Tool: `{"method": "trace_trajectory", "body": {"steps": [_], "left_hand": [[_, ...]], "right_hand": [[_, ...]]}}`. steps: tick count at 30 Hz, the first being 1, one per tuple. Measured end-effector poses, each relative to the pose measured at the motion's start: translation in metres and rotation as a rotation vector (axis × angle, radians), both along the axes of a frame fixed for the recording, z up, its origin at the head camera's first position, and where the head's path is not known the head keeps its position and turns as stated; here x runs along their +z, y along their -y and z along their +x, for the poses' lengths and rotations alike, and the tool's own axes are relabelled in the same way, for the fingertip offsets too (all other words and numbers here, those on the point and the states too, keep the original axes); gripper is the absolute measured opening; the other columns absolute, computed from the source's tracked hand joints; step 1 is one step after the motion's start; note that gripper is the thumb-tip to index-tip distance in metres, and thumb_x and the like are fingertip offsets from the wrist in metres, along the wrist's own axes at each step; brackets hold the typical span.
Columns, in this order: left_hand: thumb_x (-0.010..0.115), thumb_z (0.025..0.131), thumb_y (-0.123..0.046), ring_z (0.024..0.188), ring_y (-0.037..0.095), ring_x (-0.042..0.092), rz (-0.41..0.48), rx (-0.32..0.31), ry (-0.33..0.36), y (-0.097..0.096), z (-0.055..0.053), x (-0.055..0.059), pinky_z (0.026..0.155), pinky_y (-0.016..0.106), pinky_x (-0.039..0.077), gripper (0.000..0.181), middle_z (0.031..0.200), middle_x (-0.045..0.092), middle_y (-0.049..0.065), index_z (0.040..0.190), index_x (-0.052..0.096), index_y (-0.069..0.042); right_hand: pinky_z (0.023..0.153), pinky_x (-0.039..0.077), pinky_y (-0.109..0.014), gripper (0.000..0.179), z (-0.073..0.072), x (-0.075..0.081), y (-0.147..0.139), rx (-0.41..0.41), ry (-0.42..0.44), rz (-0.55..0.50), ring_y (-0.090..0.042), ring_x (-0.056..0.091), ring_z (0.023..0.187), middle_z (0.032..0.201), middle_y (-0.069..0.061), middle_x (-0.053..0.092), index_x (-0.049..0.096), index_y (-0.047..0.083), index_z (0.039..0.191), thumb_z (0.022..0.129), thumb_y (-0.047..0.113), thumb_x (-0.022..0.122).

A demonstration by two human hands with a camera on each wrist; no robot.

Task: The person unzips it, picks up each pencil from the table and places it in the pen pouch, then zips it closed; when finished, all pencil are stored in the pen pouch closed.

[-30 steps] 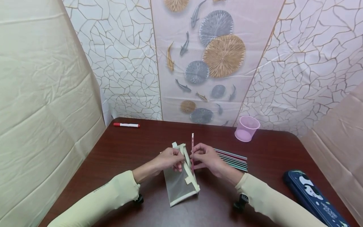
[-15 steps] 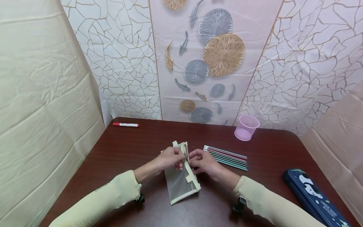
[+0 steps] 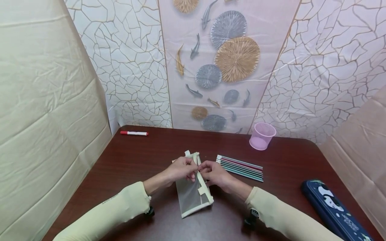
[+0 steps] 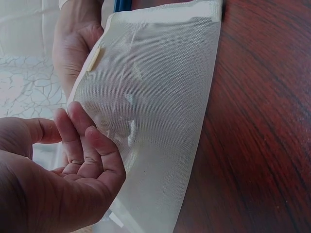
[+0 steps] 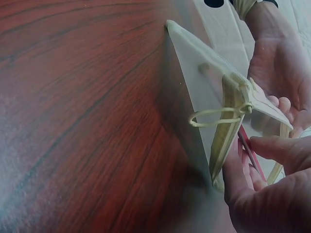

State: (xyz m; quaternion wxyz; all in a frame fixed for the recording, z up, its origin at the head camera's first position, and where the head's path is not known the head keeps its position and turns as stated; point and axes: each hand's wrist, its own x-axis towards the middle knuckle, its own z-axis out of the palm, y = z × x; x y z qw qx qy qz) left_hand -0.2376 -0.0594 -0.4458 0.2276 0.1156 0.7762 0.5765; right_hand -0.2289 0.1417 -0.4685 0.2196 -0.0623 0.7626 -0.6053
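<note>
A pale mesh zipper pouch (image 3: 190, 195) lies slanted on the table between both hands. My left hand (image 3: 182, 168) pinches its zipper edge near the middle. At the pouch's mouth, my right hand (image 3: 217, 174) holds a red pencil (image 5: 250, 150) between thumb and fingers. Most of that pencil is inside; its length shows faintly through the mesh (image 4: 170, 97) in the left wrist view. A cord loop (image 5: 209, 118) hangs at the zipper end in the right wrist view. Right of my right hand lies a row of several pencils (image 3: 240, 168).
A pink cup (image 3: 262, 136) stands at the back right. A red-and-white marker (image 3: 134, 133) lies at the back left. On the right edge sits a dark blue pencil case (image 3: 334, 209) with a panda picture. Cloth walls surround the dark wooden table (image 3: 150, 147).
The red pencil stood upright at the pouch's mouth and has gone down inside it. My right hand moved slightly left against the opening. The left hand keeps its grip on the edge.
</note>
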Motion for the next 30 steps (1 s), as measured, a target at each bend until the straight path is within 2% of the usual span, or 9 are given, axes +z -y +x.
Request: {"method": "trace_trajectory", "body": {"steps": [5, 9, 15, 19, 26, 30], "left_hand": [[0.062, 0.102, -0.018, 0.064, 0.009, 0.068, -0.001, -0.002, 0.005, -0.001, 0.002, 0.001, 0.062, 0.023, 0.055, 0.02, 0.066, 0.066, -0.001, 0.088, 0.066, -0.005], [0.062, 0.102, -0.018, 0.064, 0.009, 0.068, 0.008, -0.005, 0.001, -0.001, 0.003, 0.003, 0.062, 0.023, 0.055, 0.02, 0.065, 0.065, -0.001, 0.087, 0.066, -0.006], [0.061, 0.097, -0.015, 0.064, 0.008, 0.067, 0.011, 0.005, 0.0, 0.0, 0.003, 0.004, 0.062, 0.022, 0.054, 0.014, 0.066, 0.065, -0.002, 0.087, 0.066, -0.007], [0.061, 0.095, -0.014, 0.063, 0.008, 0.067, 0.016, 0.007, -0.007, 0.0, 0.002, 0.003, 0.062, 0.022, 0.054, 0.012, 0.066, 0.065, -0.002, 0.086, 0.065, -0.006], [0.061, 0.093, -0.013, 0.062, 0.008, 0.067, 0.023, 0.012, -0.009, 0.0, 0.002, 0.001, 0.061, 0.022, 0.054, 0.011, 0.064, 0.064, -0.002, 0.085, 0.065, -0.006], [0.061, 0.093, -0.012, 0.062, 0.008, 0.067, 0.024, 0.012, -0.01, 0.0, 0.003, 0.002, 0.062, 0.022, 0.055, 0.011, 0.065, 0.064, -0.002, 0.086, 0.065, -0.006]], "right_hand": [[0.068, 0.063, -0.032, 0.031, -0.002, 0.002, 0.0, 0.006, 0.006, 0.025, -0.012, 0.068, 0.082, 0.097, -0.007, 0.069, 0.062, -0.005, 0.129, 0.099, 0.002, 0.062], [0.069, 0.064, -0.034, 0.034, -0.004, 0.005, -0.004, 0.007, -0.011, 0.002, -0.012, 0.07, 0.083, 0.096, -0.006, 0.069, 0.062, -0.007, 0.129, 0.096, 0.003, 0.064], [0.074, 0.067, -0.043, 0.035, -0.009, 0.012, -0.015, -0.02, -0.046, -0.04, -0.021, 0.074, 0.084, 0.102, -0.018, 0.072, 0.058, -0.01, 0.127, 0.097, 0.005, 0.068], [0.074, 0.067, -0.043, 0.037, -0.014, 0.015, -0.027, -0.061, -0.092, -0.029, -0.024, 0.074, 0.086, 0.109, -0.025, 0.071, 0.057, -0.012, 0.128, 0.099, 0.007, 0.069], [0.074, 0.066, -0.043, 0.039, -0.029, 0.019, -0.058, -0.12, -0.173, 0.021, -0.026, 0.074, 0.089, 0.108, -0.024, 0.072, 0.057, -0.012, 0.13, 0.1, 0.011, 0.069], [0.075, 0.066, -0.043, 0.041, -0.041, 0.018, -0.077, -0.138, -0.217, 0.064, -0.027, 0.076, 0.093, 0.115, -0.028, 0.071, 0.058, -0.011, 0.132, 0.102, 0.014, 0.068]]}}
